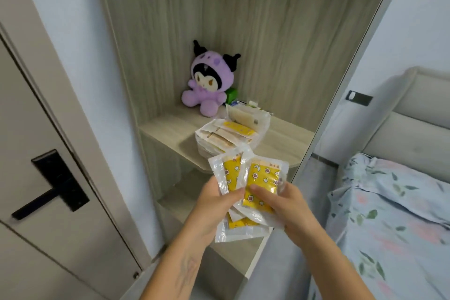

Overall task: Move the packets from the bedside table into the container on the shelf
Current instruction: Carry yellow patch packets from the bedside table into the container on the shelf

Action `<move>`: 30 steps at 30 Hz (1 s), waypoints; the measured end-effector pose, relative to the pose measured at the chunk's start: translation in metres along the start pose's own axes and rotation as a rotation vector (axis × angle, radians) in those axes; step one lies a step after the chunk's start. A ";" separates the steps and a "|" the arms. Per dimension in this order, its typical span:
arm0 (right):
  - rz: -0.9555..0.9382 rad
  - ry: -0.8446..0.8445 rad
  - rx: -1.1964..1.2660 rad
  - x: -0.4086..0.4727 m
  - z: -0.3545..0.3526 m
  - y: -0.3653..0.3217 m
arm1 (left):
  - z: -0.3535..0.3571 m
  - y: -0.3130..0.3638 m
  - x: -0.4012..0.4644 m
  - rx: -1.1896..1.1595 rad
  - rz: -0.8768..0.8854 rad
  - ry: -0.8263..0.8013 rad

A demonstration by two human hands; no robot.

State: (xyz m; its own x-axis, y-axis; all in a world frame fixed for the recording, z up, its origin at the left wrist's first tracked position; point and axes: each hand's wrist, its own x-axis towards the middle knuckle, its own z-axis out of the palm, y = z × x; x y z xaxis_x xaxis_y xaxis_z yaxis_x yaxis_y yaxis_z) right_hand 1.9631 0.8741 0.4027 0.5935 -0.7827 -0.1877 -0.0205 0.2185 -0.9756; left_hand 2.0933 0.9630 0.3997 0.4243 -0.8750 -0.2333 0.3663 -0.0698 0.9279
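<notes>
Straight ahead, a pale wood-grain shelf [168, 129] carries a purple plush doll with black horns [209, 83] at its far left and a small green box [231, 95] just behind the doll. To the right of the doll sits a clear plastic container [264, 126] already heaped with packets. A grey door with a black lever handle [52, 186] is at the left; a bed with a floral blue cover [394, 214] is at the right. Nearer than the shelf edge, the left hand [214, 204] and the right hand [287, 207] each grip some of the clear-edged yellow starred packets [260, 182], fanned between them, thumbs pressed on top.
</notes>
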 end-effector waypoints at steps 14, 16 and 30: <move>-0.245 -0.325 -0.360 0.162 0.000 -0.100 | 0.007 0.073 0.130 -0.075 0.277 0.207; -0.202 -0.343 -0.453 0.187 0.003 -0.109 | -0.002 0.075 0.145 -0.028 0.289 0.234; -0.313 -0.428 -1.219 0.241 0.002 -0.085 | -0.033 0.081 0.180 0.400 0.054 0.055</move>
State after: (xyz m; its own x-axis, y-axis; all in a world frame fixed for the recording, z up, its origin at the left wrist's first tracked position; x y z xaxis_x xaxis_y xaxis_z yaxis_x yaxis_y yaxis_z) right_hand 2.1097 0.6683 0.4407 0.9053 -0.4110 -0.1068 -0.4076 -0.7706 -0.4900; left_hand 2.2268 0.8155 0.4237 0.4817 -0.8563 -0.1864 -0.0040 -0.2149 0.9766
